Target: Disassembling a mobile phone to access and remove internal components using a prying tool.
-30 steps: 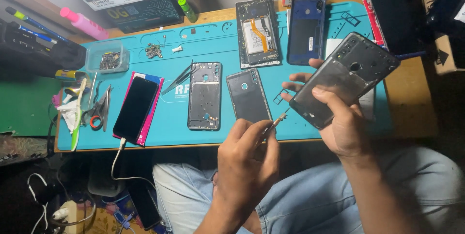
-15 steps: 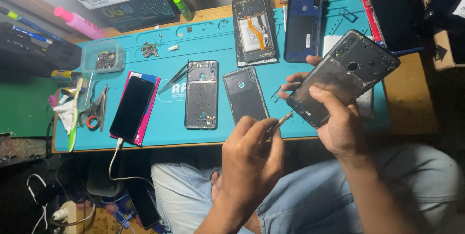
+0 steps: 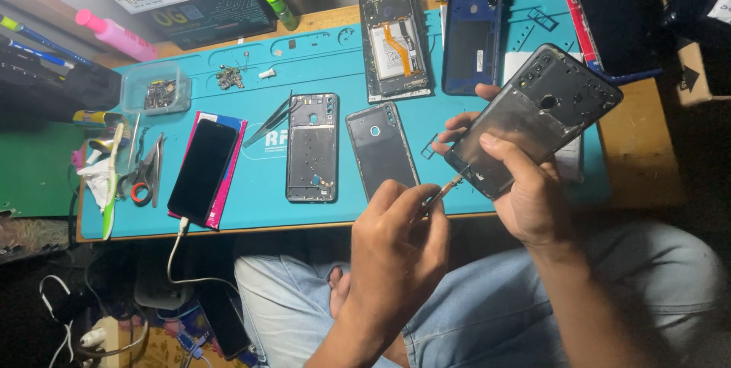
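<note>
My right hand [image 3: 533, 204] holds a dark phone housing [image 3: 537, 113] tilted above the right part of the blue work mat [image 3: 320, 63], thumb on its inner face and fingers behind. My left hand [image 3: 396, 254] is closed on a thin metal tool [image 3: 445, 189], and the tool's tip touches the housing's lower left corner. Both hands hover over the mat's front edge, above my lap.
On the mat lie a black phone frame [image 3: 312, 147], a dark back cover [image 3: 381, 151], an opened phone with an orange flex cable [image 3: 396, 44], a blue back cover [image 3: 472, 41], tweezers [image 3: 274, 118] and a cabled phone on a pink case [image 3: 204, 172]. A screw tray [image 3: 156, 88] and scissors [image 3: 145, 174] sit left.
Both hands keep their grip. The housing and the tool have barely shifted, with the tool tip staying at the housing's lower corner.
</note>
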